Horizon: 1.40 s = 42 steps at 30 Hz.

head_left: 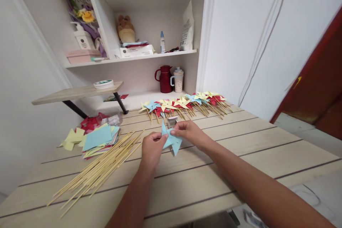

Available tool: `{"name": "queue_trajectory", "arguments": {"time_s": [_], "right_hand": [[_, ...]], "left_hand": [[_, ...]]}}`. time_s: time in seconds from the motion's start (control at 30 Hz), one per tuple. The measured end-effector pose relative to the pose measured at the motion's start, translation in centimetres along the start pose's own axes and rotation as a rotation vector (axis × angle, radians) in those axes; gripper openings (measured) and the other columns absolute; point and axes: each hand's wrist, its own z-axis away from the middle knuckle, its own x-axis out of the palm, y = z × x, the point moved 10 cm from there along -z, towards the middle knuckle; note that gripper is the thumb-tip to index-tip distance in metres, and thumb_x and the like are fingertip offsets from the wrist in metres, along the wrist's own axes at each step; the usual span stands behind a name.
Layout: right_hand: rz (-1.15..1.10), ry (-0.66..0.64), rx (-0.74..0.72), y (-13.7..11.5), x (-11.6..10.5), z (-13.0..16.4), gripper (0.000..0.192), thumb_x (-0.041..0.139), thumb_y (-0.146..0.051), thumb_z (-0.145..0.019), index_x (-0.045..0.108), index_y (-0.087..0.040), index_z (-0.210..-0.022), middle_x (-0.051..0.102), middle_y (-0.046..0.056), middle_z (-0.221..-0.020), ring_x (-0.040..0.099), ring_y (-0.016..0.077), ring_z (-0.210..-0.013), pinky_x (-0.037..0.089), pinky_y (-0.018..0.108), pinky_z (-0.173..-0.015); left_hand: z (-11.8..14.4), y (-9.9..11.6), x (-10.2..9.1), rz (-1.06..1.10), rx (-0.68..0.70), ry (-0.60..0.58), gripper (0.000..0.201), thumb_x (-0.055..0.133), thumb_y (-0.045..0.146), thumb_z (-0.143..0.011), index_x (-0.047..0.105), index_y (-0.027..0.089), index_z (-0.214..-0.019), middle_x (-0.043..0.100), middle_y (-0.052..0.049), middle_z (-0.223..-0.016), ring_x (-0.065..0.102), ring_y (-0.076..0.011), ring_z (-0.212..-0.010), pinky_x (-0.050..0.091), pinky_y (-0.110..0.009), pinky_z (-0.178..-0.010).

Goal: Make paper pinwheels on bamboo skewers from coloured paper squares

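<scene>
left hand (151, 146): fingers curled shut on the left edge of the blue paper pinwheel (171, 139), thumb on top, pinning the folded flaps so they don't spring open.
right hand (188, 130): pinches the pinwheel's top-centre between thumb and fingertips, where the corners meet; grip closed, nothing else in it.
blue paper pinwheel: held between both hands just above the wooden table (262, 142), mid-table, no stick on it that I can see.
bamboo skewers (98, 169): loose fan-shaped pile left of the left hand, near it, tips pointing toward the work spot, so easy to grab one.
coloured paper squares (94, 139): stack behind the skewers, blue sheet on top, yellow and red scraps around it.
finished pinwheels (184, 105): row on sticks along the far table edge, overlapped, well clear of the hands.
small white object (171, 121): just beyond the fingers, can't tell what it is.
shelf (133, 58): holds bottles, a box, a plush toy; red jug (163, 78) and mug below.
</scene>
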Motion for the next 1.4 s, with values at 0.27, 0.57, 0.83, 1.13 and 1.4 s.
{"name": "queue_trajectory", "arguments": {"time_s": [0.27,0.57,0.83,1.13,1.4], "right_hand": [[0.026,-0.051,-0.013,-0.5,0.5,0.3,0.026,0.072,-0.041,-0.069,0.063,-0.017,-0.065,0.053,-0.003,-0.059,0.046,0.0125,-0.059,0.033,0.026,-0.059],[0.214,0.012,-0.026,-0.9,-0.2,0.3,0.015,0.067,-0.03,-0.07,0.063,-0.017,-0.066,0.055,-0.003,-0.061,0.049,0.014,-0.063,0.035,0.026,-0.061],[0.136,0.03,-0.165,-2.4,-0.2,0.6,0.022,0.067,-0.035,-0.077,0.066,-0.02,-0.093,0.065,0.003,-0.09,0.059,0.0192,-0.082,0.045,0.032,-0.076],[0.302,-0.009,-0.475,-5.6,0.4,2.0,0.042,0.079,-0.041,-0.071,0.062,-0.03,-0.108,0.029,0.005,-0.148,0.028,0.0298,-0.14,0.036,0.046,-0.109],[0.256,-0.006,-0.427,-5.0,1.1,1.8,0.082,0.077,-0.035,-0.074,0.034,-0.034,-0.144,0.047,0.009,-0.14,0.044,0.0286,-0.13,0.04,0.048,-0.104]], "left_hand": [[0.0,0.1,-0.3,-0.024,-0.004,0.032,0.015,0.075,0.031,-0.064,0.075,0.016,-0.068,0.071,-0.004,-0.068,0.062,-0.0183,-0.066,0.045,-0.027,-0.064],[0.3,-0.3,0.4,0.033,-0.059,-0.016,0.022,0.079,0.034,-0.062,0.075,0.014,-0.07,0.071,-0.004,-0.067,0.06,-0.0165,-0.061,0.043,-0.026,-0.06],[0.1,-0.8,0.2,0.166,-0.108,-0.021,0.031,0.08,0.038,-0.063,0.077,0.012,-0.08,0.074,-0.008,-0.077,0.063,-0.0178,-0.07,0.046,-0.028,-0.069],[0.0,-0.2,-0.9,0.312,-0.085,0.05,0.029,0.08,0.035,-0.065,0.076,0.012,-0.082,0.074,-0.007,-0.077,0.062,-0.0158,-0.071,0.045,-0.026,-0.072],[0.4,0.2,-0.3,0.222,-0.048,0.011,0.025,0.077,0.036,-0.068,0.074,0.013,-0.076,0.071,-0.004,-0.073,0.057,-0.014,-0.067,0.043,-0.025,-0.068]]}}
